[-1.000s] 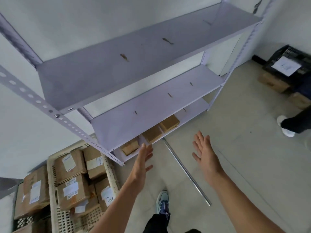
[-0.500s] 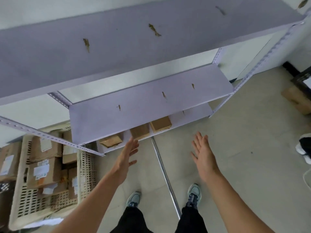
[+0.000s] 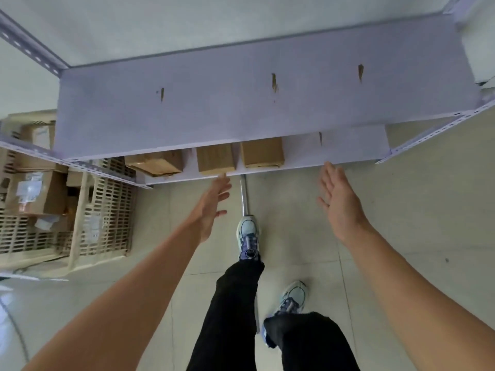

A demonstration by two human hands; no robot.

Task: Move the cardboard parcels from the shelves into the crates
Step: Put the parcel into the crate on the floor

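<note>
Three cardboard parcels point(image 3: 262, 155) sit side by side on the bottom shelf point(image 3: 348, 145), tucked under the wide shelf above point(image 3: 241, 108). A second ago the person stood farther back, with both hands out over the floor. Now the person has stepped in close, and the shelves fill more of the view.

The left hand point(image 3: 211, 207) reaches forward. Its fingertips are at the near edge of the bottom shelf, just below the middle parcel point(image 3: 215, 160). I cannot tell if they touch. The right hand point(image 3: 340, 202) is up too, off to the right and near that edge. Both hands are wide open with straight fingers and hold nothing.

So no parcel is picked up yet. I think a grab comes next, most likely the middle one.

On the left stands the crate point(image 3: 107, 210), already with parcels inside.
</note>
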